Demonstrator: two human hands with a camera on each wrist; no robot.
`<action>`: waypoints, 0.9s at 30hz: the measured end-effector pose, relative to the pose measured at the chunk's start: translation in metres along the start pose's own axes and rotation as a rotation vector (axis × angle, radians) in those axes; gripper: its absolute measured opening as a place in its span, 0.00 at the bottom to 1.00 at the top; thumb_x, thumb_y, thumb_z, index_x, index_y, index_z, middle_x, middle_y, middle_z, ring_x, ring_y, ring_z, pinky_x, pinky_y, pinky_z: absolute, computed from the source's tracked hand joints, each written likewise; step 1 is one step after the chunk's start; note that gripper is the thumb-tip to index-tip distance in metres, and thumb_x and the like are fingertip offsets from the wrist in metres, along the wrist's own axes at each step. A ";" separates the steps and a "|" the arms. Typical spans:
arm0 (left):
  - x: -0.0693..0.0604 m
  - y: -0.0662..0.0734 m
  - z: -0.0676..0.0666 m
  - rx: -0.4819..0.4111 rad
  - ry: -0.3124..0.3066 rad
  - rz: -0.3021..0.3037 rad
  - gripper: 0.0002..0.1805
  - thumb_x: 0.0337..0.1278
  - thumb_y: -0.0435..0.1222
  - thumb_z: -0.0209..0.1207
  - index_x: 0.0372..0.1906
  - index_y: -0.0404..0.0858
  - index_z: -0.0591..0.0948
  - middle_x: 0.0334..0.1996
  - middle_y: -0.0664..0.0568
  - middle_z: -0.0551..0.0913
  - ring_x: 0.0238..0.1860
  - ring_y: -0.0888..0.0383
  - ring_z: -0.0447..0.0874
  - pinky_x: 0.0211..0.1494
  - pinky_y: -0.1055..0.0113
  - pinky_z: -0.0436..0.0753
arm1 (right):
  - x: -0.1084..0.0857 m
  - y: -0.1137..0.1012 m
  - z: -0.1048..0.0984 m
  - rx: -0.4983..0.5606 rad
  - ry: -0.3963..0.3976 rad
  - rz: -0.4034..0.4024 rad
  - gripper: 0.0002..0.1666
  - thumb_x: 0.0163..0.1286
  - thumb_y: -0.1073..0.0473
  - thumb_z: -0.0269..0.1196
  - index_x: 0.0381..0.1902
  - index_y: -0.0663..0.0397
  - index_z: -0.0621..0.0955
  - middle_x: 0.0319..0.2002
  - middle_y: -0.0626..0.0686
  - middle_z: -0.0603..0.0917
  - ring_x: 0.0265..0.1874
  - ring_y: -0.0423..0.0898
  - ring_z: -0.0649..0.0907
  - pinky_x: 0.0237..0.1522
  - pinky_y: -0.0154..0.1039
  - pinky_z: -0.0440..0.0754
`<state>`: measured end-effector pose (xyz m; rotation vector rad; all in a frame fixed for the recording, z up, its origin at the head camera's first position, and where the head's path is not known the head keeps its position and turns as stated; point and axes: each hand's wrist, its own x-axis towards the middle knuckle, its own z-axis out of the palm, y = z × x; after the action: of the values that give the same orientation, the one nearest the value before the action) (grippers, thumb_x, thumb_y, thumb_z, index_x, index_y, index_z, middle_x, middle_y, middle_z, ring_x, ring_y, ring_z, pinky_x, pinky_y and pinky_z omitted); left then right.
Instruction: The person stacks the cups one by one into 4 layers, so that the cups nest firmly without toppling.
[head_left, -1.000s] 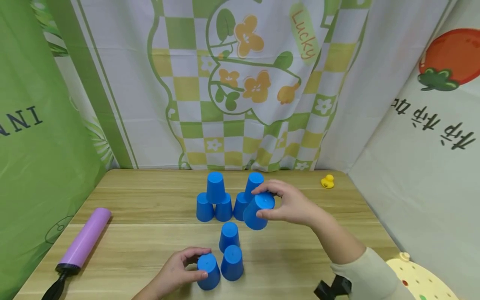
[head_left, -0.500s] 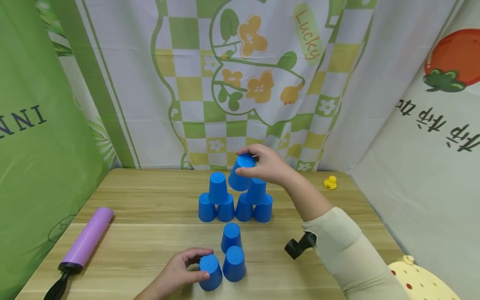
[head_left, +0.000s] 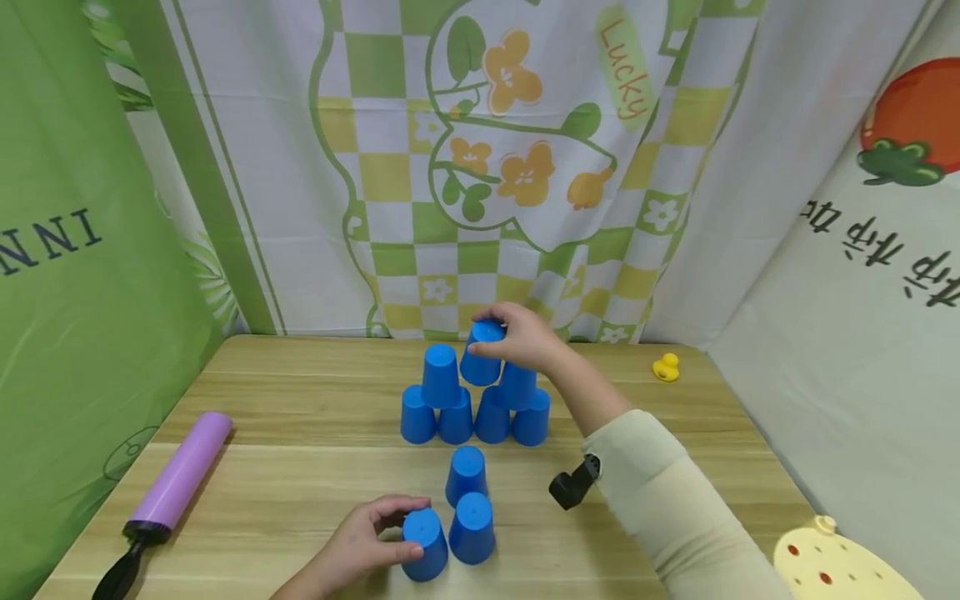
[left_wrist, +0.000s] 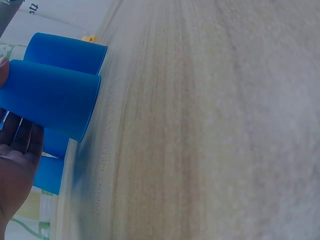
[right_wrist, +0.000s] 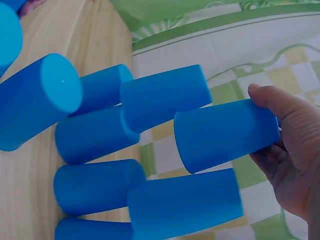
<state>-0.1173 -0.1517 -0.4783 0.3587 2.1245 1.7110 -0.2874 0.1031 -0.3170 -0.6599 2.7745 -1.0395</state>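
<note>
Right hand (head_left: 525, 337) clamped on the raised cup (head_left: 480, 367), blue, closed end up, at the two upper cups (head_left: 440, 379) over four base cups (head_left: 417, 419); contact unclear. Left hand (head_left: 363, 537) grips the near cup (head_left: 426, 552), just beside the front pair (head_left: 472, 533) on the table (head_left: 315, 475).

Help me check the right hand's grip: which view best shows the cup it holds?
The right wrist view: the cup shows large and side-on, nearly whole, with the right hand gripping its narrow end. The head view shows it smaller, partly covered by that hand. In the left wrist view, I cannot pick it out.
</note>
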 end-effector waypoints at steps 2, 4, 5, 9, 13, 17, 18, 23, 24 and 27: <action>0.000 0.000 0.000 0.001 0.003 0.001 0.30 0.57 0.41 0.67 0.62 0.32 0.76 0.61 0.38 0.78 0.58 0.46 0.78 0.63 0.43 0.76 | 0.002 0.004 0.005 -0.005 -0.008 0.003 0.31 0.63 0.48 0.68 0.62 0.50 0.77 0.63 0.55 0.77 0.64 0.56 0.76 0.63 0.53 0.76; 0.000 -0.001 0.000 0.001 0.005 0.001 0.30 0.57 0.41 0.67 0.62 0.33 0.76 0.61 0.38 0.78 0.58 0.46 0.78 0.63 0.43 0.76 | 0.004 0.008 0.009 -0.012 -0.015 0.001 0.31 0.63 0.48 0.68 0.62 0.50 0.77 0.62 0.54 0.78 0.63 0.55 0.76 0.63 0.52 0.76; 0.000 -0.001 0.000 0.001 0.005 0.002 0.30 0.57 0.41 0.67 0.62 0.32 0.76 0.61 0.38 0.78 0.58 0.46 0.78 0.63 0.43 0.76 | 0.005 0.010 0.011 -0.016 -0.018 0.003 0.31 0.63 0.48 0.69 0.62 0.50 0.77 0.62 0.54 0.78 0.63 0.55 0.76 0.64 0.52 0.76; 0.000 -0.001 0.000 0.003 0.006 0.004 0.30 0.57 0.41 0.67 0.62 0.33 0.76 0.61 0.38 0.78 0.58 0.46 0.78 0.63 0.43 0.76 | 0.007 0.015 0.017 -0.031 -0.031 0.012 0.31 0.63 0.48 0.68 0.62 0.50 0.76 0.62 0.54 0.78 0.63 0.54 0.76 0.63 0.52 0.76; 0.000 -0.002 0.000 0.004 0.007 0.004 0.30 0.57 0.41 0.67 0.62 0.33 0.76 0.61 0.39 0.78 0.58 0.46 0.78 0.64 0.42 0.75 | 0.009 0.017 0.020 -0.049 -0.042 0.032 0.31 0.63 0.48 0.69 0.62 0.49 0.77 0.62 0.54 0.79 0.61 0.54 0.78 0.62 0.51 0.78; 0.000 -0.003 0.000 0.004 0.007 0.002 0.30 0.57 0.42 0.68 0.63 0.33 0.76 0.61 0.39 0.78 0.58 0.46 0.78 0.64 0.42 0.75 | 0.010 0.016 0.023 -0.083 -0.054 0.030 0.32 0.62 0.47 0.69 0.62 0.50 0.77 0.60 0.54 0.79 0.59 0.54 0.79 0.59 0.50 0.79; 0.000 -0.003 0.000 0.005 0.007 0.002 0.30 0.57 0.42 0.68 0.63 0.33 0.76 0.61 0.39 0.78 0.58 0.46 0.78 0.64 0.42 0.75 | 0.011 0.016 0.024 -0.091 -0.055 0.027 0.32 0.62 0.47 0.69 0.62 0.50 0.77 0.60 0.54 0.79 0.59 0.53 0.79 0.59 0.50 0.79; 0.000 -0.002 0.000 0.005 0.008 -0.005 0.30 0.57 0.42 0.67 0.63 0.34 0.76 0.61 0.39 0.78 0.58 0.46 0.78 0.64 0.41 0.75 | 0.011 0.016 0.027 -0.130 -0.047 0.020 0.31 0.62 0.47 0.69 0.61 0.49 0.77 0.59 0.53 0.80 0.58 0.52 0.80 0.58 0.50 0.80; 0.000 -0.002 0.000 0.005 0.008 -0.007 0.30 0.57 0.42 0.67 0.63 0.34 0.76 0.61 0.39 0.78 0.58 0.46 0.78 0.64 0.42 0.75 | 0.011 0.016 0.028 -0.138 -0.047 0.023 0.31 0.62 0.46 0.69 0.61 0.48 0.77 0.59 0.52 0.80 0.58 0.52 0.80 0.59 0.50 0.80; 0.000 -0.002 0.001 0.006 0.010 -0.010 0.30 0.57 0.42 0.67 0.62 0.34 0.76 0.61 0.39 0.78 0.58 0.47 0.78 0.64 0.42 0.75 | 0.011 0.016 0.030 -0.159 -0.054 0.031 0.32 0.62 0.46 0.69 0.62 0.48 0.77 0.60 0.52 0.80 0.59 0.53 0.79 0.59 0.50 0.79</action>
<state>-0.1165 -0.1515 -0.4800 0.3410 2.1356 1.7041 -0.2958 0.0910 -0.3493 -0.6509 2.8308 -0.7895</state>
